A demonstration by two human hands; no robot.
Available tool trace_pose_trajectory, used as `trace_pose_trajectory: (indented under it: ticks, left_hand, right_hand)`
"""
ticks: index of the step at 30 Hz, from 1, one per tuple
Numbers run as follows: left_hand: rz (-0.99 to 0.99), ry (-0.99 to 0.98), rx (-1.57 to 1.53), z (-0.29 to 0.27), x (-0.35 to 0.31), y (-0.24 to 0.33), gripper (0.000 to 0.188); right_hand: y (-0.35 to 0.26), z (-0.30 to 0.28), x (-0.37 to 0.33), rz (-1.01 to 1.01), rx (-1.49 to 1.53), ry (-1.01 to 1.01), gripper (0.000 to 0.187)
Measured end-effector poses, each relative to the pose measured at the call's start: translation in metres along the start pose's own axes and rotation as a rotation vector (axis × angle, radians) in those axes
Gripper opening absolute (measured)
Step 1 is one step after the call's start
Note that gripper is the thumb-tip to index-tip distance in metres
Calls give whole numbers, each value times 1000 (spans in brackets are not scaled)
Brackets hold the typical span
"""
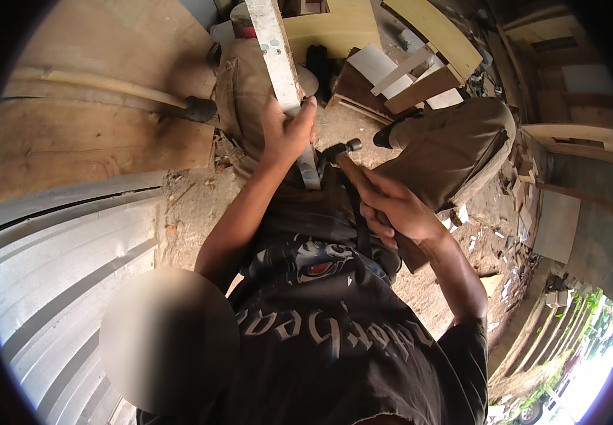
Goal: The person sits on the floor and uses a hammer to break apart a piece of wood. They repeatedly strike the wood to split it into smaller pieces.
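My left hand point(287, 133) is wrapped round a long, narrow wooden strip point(272, 58) with worn white paint and bluish spots. The strip runs from the far edge of the view down between my legs, its near end close to my lap. In my right hand point(400, 211) is a claw hammer point(354, 173), gripped by its wooden handle. The dark metal head of the hammer is just right of the strip's near end, and the two appear apart. The handle's butt shows below my right hand.
Wooden boards and panels point(363, 78) lie piled on the far side. To the left are large plywood sheets point(87, 142) and corrugated metal point(87, 234). Scraps of wood and paper point(473, 237) litter the dirt floor at right. More panels point(558, 219) lean along the right side.
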State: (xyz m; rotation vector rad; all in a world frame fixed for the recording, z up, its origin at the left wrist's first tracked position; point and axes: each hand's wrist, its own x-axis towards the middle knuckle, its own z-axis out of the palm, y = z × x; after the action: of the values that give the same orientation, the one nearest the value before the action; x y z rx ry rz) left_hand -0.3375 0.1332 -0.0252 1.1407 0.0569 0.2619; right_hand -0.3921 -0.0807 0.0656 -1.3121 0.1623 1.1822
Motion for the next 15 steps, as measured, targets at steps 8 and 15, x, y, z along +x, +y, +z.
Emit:
trace_pose_trajectory:
  ticks: [8, 15]
  left_hand:
    - [47, -2, 25, 4, -4, 5, 17]
    - [-2, -36, -19, 5, -3, 7, 16]
  right_hand:
    - [22, 18, -16, 1, -101, 86, 62]
    - [46, 11, -15, -134, -262, 138, 66]
